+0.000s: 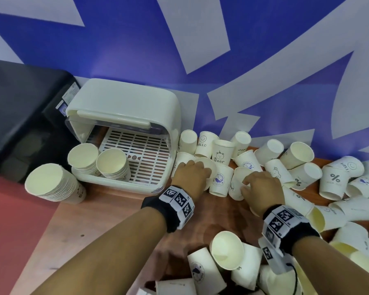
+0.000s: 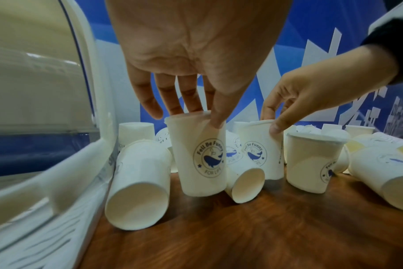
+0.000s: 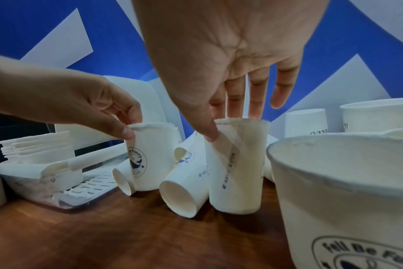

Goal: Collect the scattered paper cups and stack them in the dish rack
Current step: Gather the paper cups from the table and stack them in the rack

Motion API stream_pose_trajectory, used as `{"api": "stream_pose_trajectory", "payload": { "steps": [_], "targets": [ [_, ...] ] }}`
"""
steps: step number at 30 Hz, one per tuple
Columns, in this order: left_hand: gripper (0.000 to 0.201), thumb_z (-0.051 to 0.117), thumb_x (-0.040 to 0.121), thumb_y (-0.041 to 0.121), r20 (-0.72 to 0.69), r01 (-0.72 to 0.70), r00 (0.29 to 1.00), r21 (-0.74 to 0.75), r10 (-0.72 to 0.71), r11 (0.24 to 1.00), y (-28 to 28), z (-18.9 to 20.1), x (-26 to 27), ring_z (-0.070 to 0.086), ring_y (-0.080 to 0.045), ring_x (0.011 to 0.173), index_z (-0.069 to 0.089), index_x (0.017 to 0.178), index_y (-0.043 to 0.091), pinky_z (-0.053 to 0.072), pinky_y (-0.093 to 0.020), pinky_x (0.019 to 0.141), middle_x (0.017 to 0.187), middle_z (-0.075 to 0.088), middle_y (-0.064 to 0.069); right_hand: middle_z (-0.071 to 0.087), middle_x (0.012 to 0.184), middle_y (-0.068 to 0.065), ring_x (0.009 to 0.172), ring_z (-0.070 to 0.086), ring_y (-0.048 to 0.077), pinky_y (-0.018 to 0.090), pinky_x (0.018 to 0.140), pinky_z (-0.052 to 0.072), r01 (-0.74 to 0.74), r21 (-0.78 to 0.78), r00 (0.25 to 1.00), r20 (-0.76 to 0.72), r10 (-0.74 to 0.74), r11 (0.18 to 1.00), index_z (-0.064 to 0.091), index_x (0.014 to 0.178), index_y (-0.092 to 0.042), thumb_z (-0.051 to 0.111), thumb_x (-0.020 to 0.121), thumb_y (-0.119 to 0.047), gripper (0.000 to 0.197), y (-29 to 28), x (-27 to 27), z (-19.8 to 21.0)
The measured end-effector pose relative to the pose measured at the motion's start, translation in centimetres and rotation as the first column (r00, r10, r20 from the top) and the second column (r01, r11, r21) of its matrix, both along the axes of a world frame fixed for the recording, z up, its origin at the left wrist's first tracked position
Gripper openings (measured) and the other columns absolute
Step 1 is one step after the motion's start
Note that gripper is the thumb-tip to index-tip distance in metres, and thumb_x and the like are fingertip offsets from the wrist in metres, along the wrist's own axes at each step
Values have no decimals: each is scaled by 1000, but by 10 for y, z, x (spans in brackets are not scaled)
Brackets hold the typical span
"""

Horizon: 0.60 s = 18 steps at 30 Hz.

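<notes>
Many white paper cups lie scattered over the wooden table (image 1: 115, 213). My left hand (image 1: 207, 173) pinches the rim of a whale-logo cup (image 2: 200, 154) just right of the dish rack (image 1: 124, 107), thumb outside and fingers at the rim. My right hand (image 1: 243, 185) pinches the rim of a second upright cup (image 3: 237, 167) a little further right. Both cups stay down among the other cups at the table. The rack's lid is up, and two cup stacks (image 1: 113, 165) stand on its slotted tray (image 1: 149, 158).
A tall cup stack (image 1: 51, 184) stands on the table left of the rack. A black appliance (image 1: 19, 124) fills the far left. Loose cups (image 1: 296, 158) crowd the right and near edge, some on their sides. A blue and white wall stands behind.
</notes>
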<state>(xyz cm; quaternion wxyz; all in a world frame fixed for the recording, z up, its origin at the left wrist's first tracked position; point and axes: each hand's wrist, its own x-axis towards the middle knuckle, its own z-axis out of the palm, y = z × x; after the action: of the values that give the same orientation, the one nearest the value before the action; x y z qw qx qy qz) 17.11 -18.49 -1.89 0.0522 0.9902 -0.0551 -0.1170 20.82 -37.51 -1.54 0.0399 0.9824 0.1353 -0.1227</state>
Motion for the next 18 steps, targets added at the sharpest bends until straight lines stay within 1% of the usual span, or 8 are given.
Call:
{"api": "stream_pose_trajectory", "payload": {
  "steps": [3,8,11,18],
  "targets": [
    [30,43,96,18,14,1,1000,-19,0,1000,1,8,-5,49,-26,113,52,124,21,37,-36,90,122,54,-5,61,121,2,115,48,23,35,95,38,18,18,1000,21,-18,1000,65,114,-18,48,92,-31,31,-1,-1,7],
    [29,43,98,20,69,14,998,-61,-10,998,7,21,-21,52,-25,111,52,125,22,41,-35,86,120,55,-4,65,113,6,106,52,26,35,87,42,29,38,994,107,-33,999,67,108,-15,49,91,-29,29,-3,-5,30],
    [28,43,98,23,86,22,996,-69,-16,997,14,29,-31,52,-24,109,53,124,22,43,-35,83,120,55,-4,65,113,7,106,53,27,37,88,43,38,63,990,130,-46,997,66,108,-14,48,91,-28,28,6,-9,44],
    [30,46,96,24,157,45,987,-105,-28,993,43,58,-54,52,-26,111,57,123,19,44,-37,85,119,55,-4,63,117,8,111,50,28,37,91,40,-25,173,992,128,3,985,65,110,-13,46,94,-25,28,44,-38,63]
  ]
}}
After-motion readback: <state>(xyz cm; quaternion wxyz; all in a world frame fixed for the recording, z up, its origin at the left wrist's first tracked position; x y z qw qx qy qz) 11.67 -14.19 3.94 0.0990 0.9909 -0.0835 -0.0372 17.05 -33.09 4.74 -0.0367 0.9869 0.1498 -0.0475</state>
